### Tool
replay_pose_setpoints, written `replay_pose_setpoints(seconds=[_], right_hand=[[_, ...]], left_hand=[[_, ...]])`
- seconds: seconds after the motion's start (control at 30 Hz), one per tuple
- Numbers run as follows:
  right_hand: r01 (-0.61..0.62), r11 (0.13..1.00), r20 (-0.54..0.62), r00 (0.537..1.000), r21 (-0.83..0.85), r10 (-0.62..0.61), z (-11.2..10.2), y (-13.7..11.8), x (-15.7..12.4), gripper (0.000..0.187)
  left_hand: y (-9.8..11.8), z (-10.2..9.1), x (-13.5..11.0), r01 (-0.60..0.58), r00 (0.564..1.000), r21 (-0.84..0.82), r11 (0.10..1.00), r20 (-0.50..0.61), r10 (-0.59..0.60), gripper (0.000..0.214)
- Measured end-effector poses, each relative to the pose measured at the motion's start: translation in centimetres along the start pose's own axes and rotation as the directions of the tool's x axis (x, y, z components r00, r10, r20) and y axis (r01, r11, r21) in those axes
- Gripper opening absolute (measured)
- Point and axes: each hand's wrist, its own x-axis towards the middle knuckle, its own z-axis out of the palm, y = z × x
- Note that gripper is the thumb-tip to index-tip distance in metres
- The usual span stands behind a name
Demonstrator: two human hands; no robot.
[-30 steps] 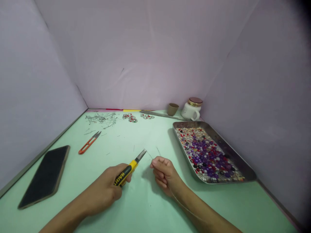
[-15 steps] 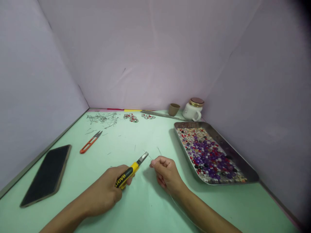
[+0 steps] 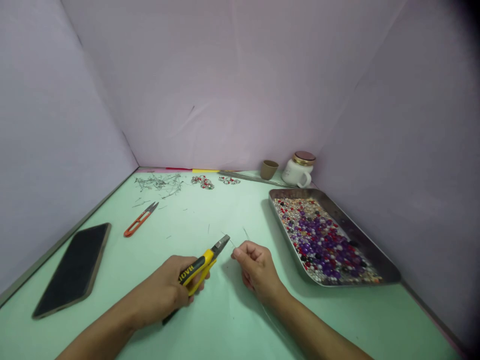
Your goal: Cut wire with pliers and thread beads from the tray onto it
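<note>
My left hand (image 3: 174,282) is wrapped round the yellow-and-black handles of a pair of pliers (image 3: 206,262). The handles stand a little apart, and the metal jaws point up and right. Just right of the jaw tips, my right hand (image 3: 258,267) is closed in a pinch on thin wire (image 3: 232,243). One short wire end reaches toward the pliers; other strands stick up behind the fingers, and a long length trails below the wrist. Whether the jaws touch the wire is too fine to tell.
A metal tray (image 3: 335,212) of mixed beads stands on the right. On the left lie a phone (image 3: 73,270) and orange thread snips (image 3: 140,220). Toward the back are wire scraps (image 3: 159,184), beaded pieces (image 3: 202,182), a brown cup (image 3: 269,170) and a lidded white mug (image 3: 296,172).
The pliers' handles have spread apart in my left hand, and the lower handle now shows beneath it. My right hand stays in nearly the same place with the wire.
</note>
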Motion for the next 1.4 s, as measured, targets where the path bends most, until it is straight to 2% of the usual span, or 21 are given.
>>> replay_pose_setpoints(seconds=[0.07, 0.1, 0.17, 0.23, 0.27, 0.3, 0.37, 0.47, 0.53, 0.6, 0.87, 1.07, 1.13, 1.23, 1.4], right_hand=[[0.001, 1.0, -0.001, 1.0, 0.01, -0.001, -0.1, 0.1, 0.0, 0.029], [-0.002, 1.0, -0.002, 1.0, 0.02, 0.002, -0.2, 0.2, 0.0, 0.029], [-0.013, 0.999, -0.007, 1.0, 0.047, 0.014, -0.3, 0.3, 0.0, 0.029], [-0.02, 0.997, -0.014, 1.0, 0.074, 0.021, -0.3, 0.3, 0.1, 0.029], [-0.022, 0.996, -0.015, 1.0, 0.083, 0.023, -0.3, 0.3, 0.1, 0.029], [-0.024, 0.996, -0.016, 1.0, 0.09, 0.026, -0.3, 0.3, 0.1, 0.028], [-0.023, 0.994, -0.031, 0.999, 0.103, 0.026, -0.2, 0.3, 0.1, 0.028], [-0.012, 0.995, -0.07, 0.997, 0.096, 0.018, 0.0, 0.2, 0.0, 0.028], [-0.01, 0.998, -0.079, 0.997, 0.068, 0.015, 0.1, 0.3, 0.0, 0.028], [-0.011, 0.999, -0.07, 0.997, 0.047, 0.014, 0.1, 0.5, 0.0, 0.028], [-0.021, 1.0, -0.039, 0.999, 0.012, 0.022, -0.1, 0.7, 0.3, 0.027], [-0.039, 0.999, -0.026, 0.999, -0.012, 0.039, -0.1, 0.7, 0.3, 0.027], [-0.037, 0.999, -0.029, 0.999, -0.011, 0.037, -0.1, 0.7, 0.3, 0.027], [-0.028, 1.0, -0.036, 0.999, 0.004, 0.028, -0.2, 0.7, 0.4, 0.027], [-0.024, 1.0, -0.034, 0.999, -0.013, 0.024, 0.0, 0.6, 0.2, 0.027]], left_hand=[[-0.3, -0.3, 0.3, 0.034, 0.999, -0.106, 0.994, 0.011, -0.033, 0.026], [-0.5, -0.6, 0.4, 0.049, 0.998, -0.14, 0.989, -0.023, -0.053, 0.028], [-1.0, -1.7, 0.7, 0.065, 0.981, -0.178, 0.982, -0.17, -0.096, 0.031], [-1.4, -2.9, 0.8, 0.046, 0.923, -0.204, 0.978, -0.366, -0.119, 0.032], [-1.4, -3.4, 0.8, 0.038, 0.892, -0.205, 0.978, -0.434, -0.126, 0.032], [-1.5, -3.8, 0.7, 0.024, 0.887, -0.2, 0.98, -0.448, -0.113, 0.029], [-1.4, -3.8, 0.5, 0.004, 0.919, -0.17, 0.985, -0.388, -0.07, 0.024], [-1.1, -2.5, 0.2, 0.009, 0.983, -0.115, 0.993, -0.182, -0.03, 0.023], [-0.8, -1.4, 0.0, 0.035, 0.995, -0.083, 0.996, -0.088, -0.042, 0.023], [-0.5, -0.5, -0.1, 0.047, 0.998, -0.059, 0.997, -0.046, -0.049, 0.024], [-0.7, 0.5, -0.1, 0.002, 1.0, 0.038, 0.999, 0.002, -0.002, 0.026], [-0.7, 0.2, 0.1, -0.023, 0.995, 0.142, 0.99, -0.091, 0.036, 0.024], [-0.3, -0.3, -0.1, -0.008, 0.996, 0.111, 0.994, -0.086, 0.018, 0.022], [0.2, -0.8, -0.5, 0.011, 1.0, 0.039, 0.999, -0.023, -0.01, 0.022], [-0.1, -0.4, -0.4, -0.012, 1.0, 0.036, 0.999, 0.02, 0.012, 0.022]])
